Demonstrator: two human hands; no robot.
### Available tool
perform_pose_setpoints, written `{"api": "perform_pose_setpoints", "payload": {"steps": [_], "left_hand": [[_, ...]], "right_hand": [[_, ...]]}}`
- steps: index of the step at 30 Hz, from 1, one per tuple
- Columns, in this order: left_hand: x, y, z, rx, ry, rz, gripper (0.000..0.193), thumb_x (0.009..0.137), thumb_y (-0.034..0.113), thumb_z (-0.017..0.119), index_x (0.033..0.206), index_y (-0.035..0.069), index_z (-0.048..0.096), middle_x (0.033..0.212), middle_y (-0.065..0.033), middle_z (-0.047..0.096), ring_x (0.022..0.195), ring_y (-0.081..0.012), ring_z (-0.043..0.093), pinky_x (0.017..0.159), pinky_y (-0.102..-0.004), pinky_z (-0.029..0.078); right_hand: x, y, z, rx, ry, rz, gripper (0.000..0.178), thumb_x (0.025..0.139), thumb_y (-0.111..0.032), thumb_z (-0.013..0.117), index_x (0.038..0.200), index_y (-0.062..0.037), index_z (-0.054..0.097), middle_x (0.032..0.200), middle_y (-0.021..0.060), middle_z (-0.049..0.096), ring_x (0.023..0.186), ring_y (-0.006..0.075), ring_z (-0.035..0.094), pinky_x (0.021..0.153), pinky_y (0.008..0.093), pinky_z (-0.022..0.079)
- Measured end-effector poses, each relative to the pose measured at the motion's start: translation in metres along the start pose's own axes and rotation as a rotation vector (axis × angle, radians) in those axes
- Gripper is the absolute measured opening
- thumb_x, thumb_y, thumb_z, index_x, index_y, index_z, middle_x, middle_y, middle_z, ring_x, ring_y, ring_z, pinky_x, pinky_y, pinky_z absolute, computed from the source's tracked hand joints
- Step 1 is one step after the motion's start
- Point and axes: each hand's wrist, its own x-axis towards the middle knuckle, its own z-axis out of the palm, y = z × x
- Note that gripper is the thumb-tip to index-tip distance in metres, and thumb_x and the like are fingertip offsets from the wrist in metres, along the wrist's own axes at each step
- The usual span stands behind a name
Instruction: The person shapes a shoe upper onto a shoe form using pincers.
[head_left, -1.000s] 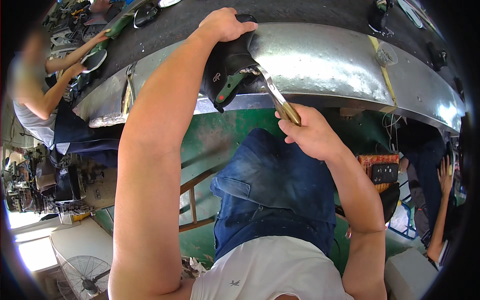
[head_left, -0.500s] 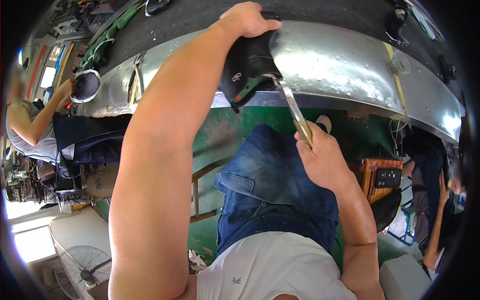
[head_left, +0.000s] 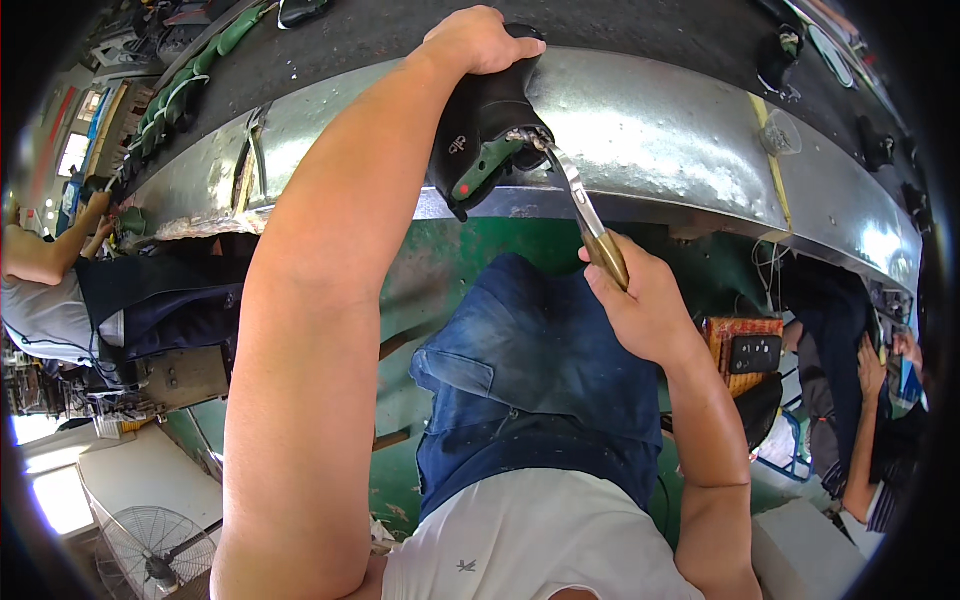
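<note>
At the metal bench edge, my left hand [head_left: 482,42] is closed round the far end of a black shoe upper [head_left: 488,112]. A green shoe last [head_left: 488,168] with a red dot sits inside the upper and shows at its near end. My right hand [head_left: 640,305] grips lasting pliers [head_left: 583,205] by their brass-coloured handles. The pliers' steel jaws meet the gathered, rough edge of the upper; whether they pinch it is too small to tell. My left palm and most of its fingers are hidden from view.
Green lasts [head_left: 190,82] line the far left of the dark bench top [head_left: 640,25]. A clear cup [head_left: 782,133] stands by a yellow strip at right. People work on both sides. A stool with an orange woven seat [head_left: 742,345] is to my right, a fan [head_left: 155,560] lower left.
The shoe has tipped slightly, showing more of its gathered edge and the green last. My right hand and the pliers have shifted a little. The person at left has lowered the round piece.
</note>
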Motion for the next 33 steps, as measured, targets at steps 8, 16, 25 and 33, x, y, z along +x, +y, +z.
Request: {"api": "perform_pose_setpoints", "payload": {"steps": [8, 16, 25, 33], "left_hand": [[-0.014, 0.023, -0.010, 0.055, -0.080, -0.055, 0.096, 0.086, 0.072, 0.061, 0.152, 0.004, 0.046, 0.153, -0.0151, 0.051, 0.141, -0.0307, 0.049, 0.116, -0.0410, 0.040], [-0.014, 0.025, -0.007, 0.099, -0.037, -0.048, 0.096, 0.085, 0.073, 0.062, 0.151, 0.005, 0.047, 0.151, -0.0150, 0.053, 0.140, -0.0304, 0.050, 0.113, -0.0420, 0.043], [-0.015, 0.030, -0.009, 0.106, -0.073, -0.013, 0.091, 0.085, 0.070, 0.063, 0.148, 0.005, 0.051, 0.148, -0.0160, 0.055, 0.135, -0.0310, 0.054, 0.111, -0.0404, 0.045], [-0.019, 0.036, -0.009, 0.106, -0.116, -0.066, 0.089, 0.089, 0.069, 0.059, 0.151, 0.008, 0.048, 0.152, -0.0114, 0.053, 0.139, -0.0299, 0.051, 0.112, -0.0438, 0.044]], "right_hand": [[0.000, 0.013, 0.004, -0.391, 0.176, -0.212, 0.036, 0.095, -0.011, 0.062, 0.127, 0.0048, 0.056, 0.111, 0.0236, 0.065, 0.101, 0.0410, 0.066, 0.085, 0.0467, 0.051], [0.009, 0.009, -0.004, 0.020, -0.049, 0.022, 0.024, 0.098, -0.016, 0.059, 0.114, 0.0016, 0.058, 0.092, 0.0213, 0.066, 0.083, 0.0358, 0.064, 0.077, 0.0416, 0.049], [-0.019, 0.000, 0.011, 0.018, -0.052, 0.022, 0.024, 0.098, -0.011, 0.056, 0.117, 0.0041, 0.057, 0.092, 0.0223, 0.067, 0.089, 0.0420, 0.067, 0.080, 0.0455, 0.052], [-0.015, 0.002, 0.005, -0.217, 0.027, -0.046, 0.038, 0.089, -0.002, 0.059, 0.126, 0.0058, 0.054, 0.107, 0.0240, 0.066, 0.101, 0.0432, 0.064, 0.088, 0.0459, 0.052]]}}
